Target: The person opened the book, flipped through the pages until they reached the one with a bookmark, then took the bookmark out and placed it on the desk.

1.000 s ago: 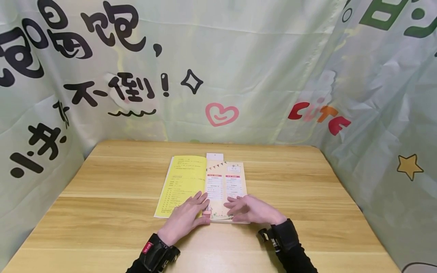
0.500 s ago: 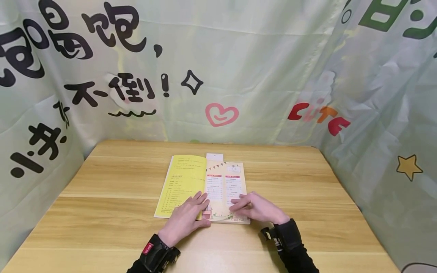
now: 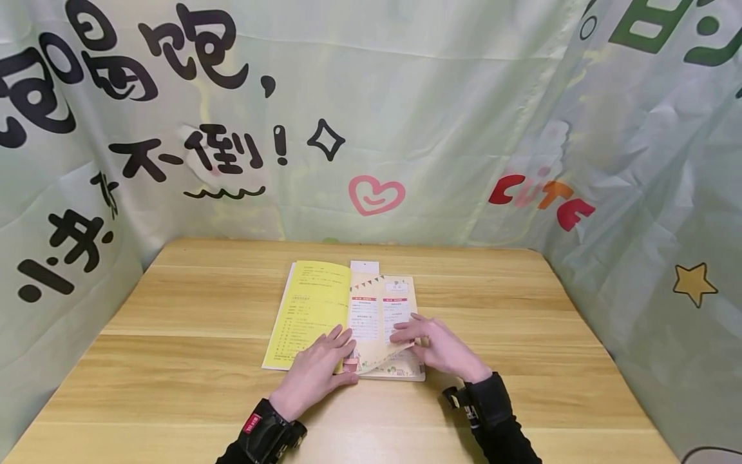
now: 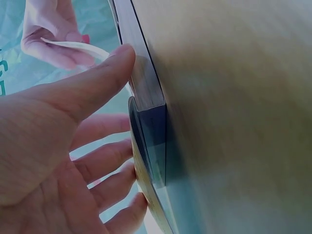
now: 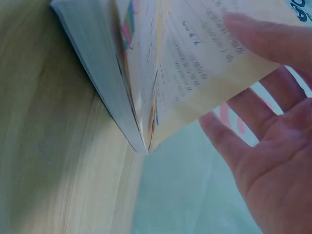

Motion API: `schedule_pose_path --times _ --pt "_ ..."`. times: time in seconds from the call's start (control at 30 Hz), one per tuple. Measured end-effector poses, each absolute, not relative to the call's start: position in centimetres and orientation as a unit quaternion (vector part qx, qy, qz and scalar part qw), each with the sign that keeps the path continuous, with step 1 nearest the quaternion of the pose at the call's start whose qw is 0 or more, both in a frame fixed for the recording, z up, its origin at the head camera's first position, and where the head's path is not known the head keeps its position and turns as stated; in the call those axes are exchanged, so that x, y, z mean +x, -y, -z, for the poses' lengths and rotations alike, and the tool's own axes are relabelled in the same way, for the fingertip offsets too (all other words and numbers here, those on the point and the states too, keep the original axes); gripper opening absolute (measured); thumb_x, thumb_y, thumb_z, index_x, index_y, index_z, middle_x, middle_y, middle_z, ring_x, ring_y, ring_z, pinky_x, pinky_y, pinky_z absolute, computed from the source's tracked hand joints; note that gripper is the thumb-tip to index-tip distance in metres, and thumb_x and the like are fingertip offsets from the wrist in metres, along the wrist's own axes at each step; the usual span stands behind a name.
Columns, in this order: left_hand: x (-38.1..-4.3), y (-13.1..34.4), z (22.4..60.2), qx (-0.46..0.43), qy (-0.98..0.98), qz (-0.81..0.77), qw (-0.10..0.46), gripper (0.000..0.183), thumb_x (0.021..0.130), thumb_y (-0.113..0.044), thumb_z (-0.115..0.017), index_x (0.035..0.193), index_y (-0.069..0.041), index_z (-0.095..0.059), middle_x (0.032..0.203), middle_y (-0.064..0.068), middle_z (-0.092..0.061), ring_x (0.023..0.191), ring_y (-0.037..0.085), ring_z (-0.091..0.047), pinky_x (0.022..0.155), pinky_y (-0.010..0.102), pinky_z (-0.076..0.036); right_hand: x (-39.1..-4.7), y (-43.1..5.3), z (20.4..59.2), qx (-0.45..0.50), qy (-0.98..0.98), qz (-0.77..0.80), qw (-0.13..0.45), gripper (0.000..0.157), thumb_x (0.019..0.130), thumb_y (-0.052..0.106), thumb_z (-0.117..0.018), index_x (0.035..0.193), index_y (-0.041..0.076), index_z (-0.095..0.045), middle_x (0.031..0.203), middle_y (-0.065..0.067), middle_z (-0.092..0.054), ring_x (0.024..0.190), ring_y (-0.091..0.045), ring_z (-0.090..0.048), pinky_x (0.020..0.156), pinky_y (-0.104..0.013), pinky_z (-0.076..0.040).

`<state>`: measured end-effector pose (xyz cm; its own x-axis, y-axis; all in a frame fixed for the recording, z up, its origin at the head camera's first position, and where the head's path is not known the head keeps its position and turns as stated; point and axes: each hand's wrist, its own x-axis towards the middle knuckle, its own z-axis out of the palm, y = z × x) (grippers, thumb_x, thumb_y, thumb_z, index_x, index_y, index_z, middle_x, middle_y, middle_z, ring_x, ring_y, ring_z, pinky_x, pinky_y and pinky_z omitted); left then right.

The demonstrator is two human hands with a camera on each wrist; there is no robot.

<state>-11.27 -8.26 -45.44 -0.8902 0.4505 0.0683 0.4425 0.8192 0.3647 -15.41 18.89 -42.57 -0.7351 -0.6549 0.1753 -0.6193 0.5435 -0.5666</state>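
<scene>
A thick book lies open on the table, with a yellow page [image 3: 315, 293] on the left and a cream printed page [image 3: 364, 322] on the right. My left hand [image 3: 315, 367] rests across the lower middle of the book, fingers spread on the yellow side and thumb by the bottom edge of the page block [image 4: 141, 73]. At the lower right, my right hand [image 3: 443, 351] pinches the cream page, whose lower corner curls up. In the right wrist view, the thumb lies on one face of that lifted page [image 5: 195, 68] and the fingers are behind it.
A white tab [image 3: 364, 266] sticks out past the book's top edge. The wooden table [image 3: 493, 309] runs back to a printed cloth curtain [image 3: 440, 129], which also hangs along both sides. Black camera straps [image 3: 487, 399] circle the wrists.
The right hand has taken the lower right corner of the cream page between thumb and fingers and raised it, showing another page beneath. My left hand has stayed in place.
</scene>
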Motion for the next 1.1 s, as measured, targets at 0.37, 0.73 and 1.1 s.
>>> schedule_pose_path --times 0.37,0.73,1.1 --pt "-11.2 8.3 45.4 0.253 -0.951 -0.180 -0.003 0.055 0.083 -0.045 -0.078 0.128 -0.014 -0.067 0.148 0.013 -0.056 0.144 0.034 -0.047 0.119 0.053 -0.041 -15.2 -18.4 42.5 -0.343 -0.869 0.345 -0.090 0.040 0.075 -0.015 -0.069 0.109 0.004 -0.076 0.123 -0.020 -0.072 0.125 -0.044 -0.060 0.109 -0.068 -0.043" --pt "-11.3 8.2 45.3 0.264 -0.950 -0.166 -0.020 0.029 0.084 -0.044 -0.077 0.093 -0.021 -0.061 0.145 0.012 -0.060 0.142 0.033 -0.049 0.118 0.052 -0.043 -15.3 -17.9 42.8 -0.344 -0.849 0.345 -0.203 0.041 0.072 -0.015 -0.078 0.109 0.004 -0.077 0.116 -0.019 -0.075 0.123 -0.040 -0.061 0.099 -0.059 -0.054" --pt "-11.3 8.2 45.4 0.264 -0.949 -0.170 -0.028 0.028 0.086 -0.047 -0.074 0.089 -0.021 -0.063 0.144 0.011 -0.061 0.141 0.033 -0.050 0.118 0.053 -0.042 -15.5 -17.2 43.2 -0.337 -0.835 0.340 -0.271 0.039 0.073 -0.002 -0.084 0.111 0.001 -0.075 0.112 -0.016 -0.077 0.124 -0.041 -0.062 0.122 -0.049 -0.036"
